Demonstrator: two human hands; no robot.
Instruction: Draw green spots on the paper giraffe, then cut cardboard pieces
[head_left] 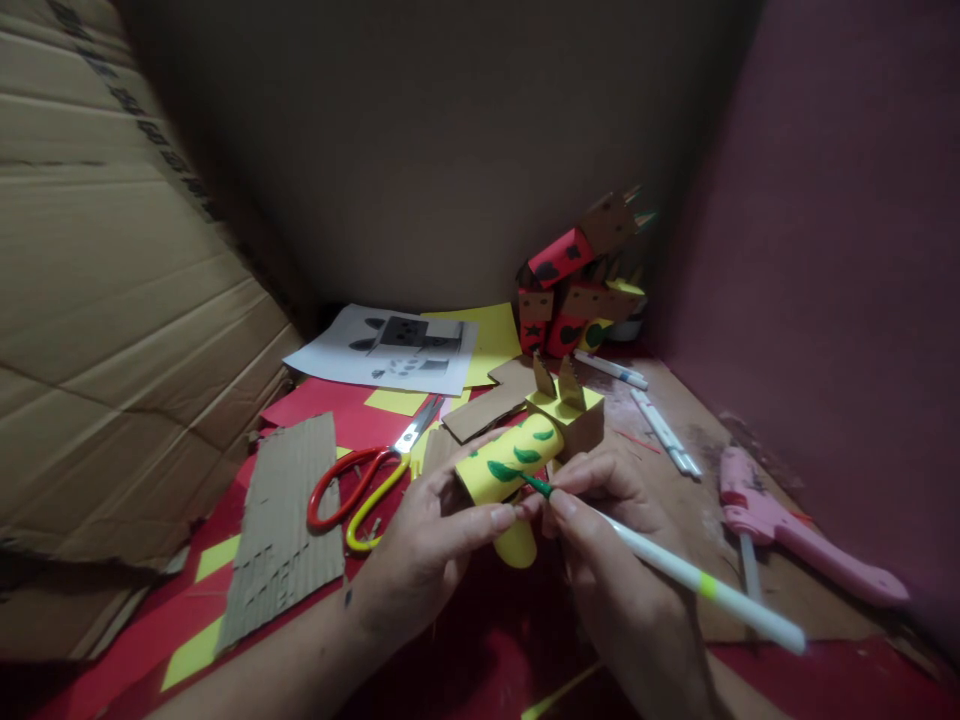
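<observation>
My left hand (442,535) is wrapped round the lower side of a yellow paper tube figure (487,462) with green leaf shapes. The figure lies tilted, its cardboard box head (583,432) with two pointed ears at the upper right. A rounded yellow piece (516,545) hangs below the tube. Between the fingers of my right hand (615,540) is a white marker (697,575) with a green tip, which touches or nearly touches a leaf shape on the tube.
Red-and-yellow scissors (375,480) and corrugated cardboard (289,540) lie left. Behind are a printed sheet (390,350), coloured paper (491,340) and several finished figures (559,258). Markers (664,430) and a pink glue gun (802,540) lie right; a big cardboard panel (112,330) stands left.
</observation>
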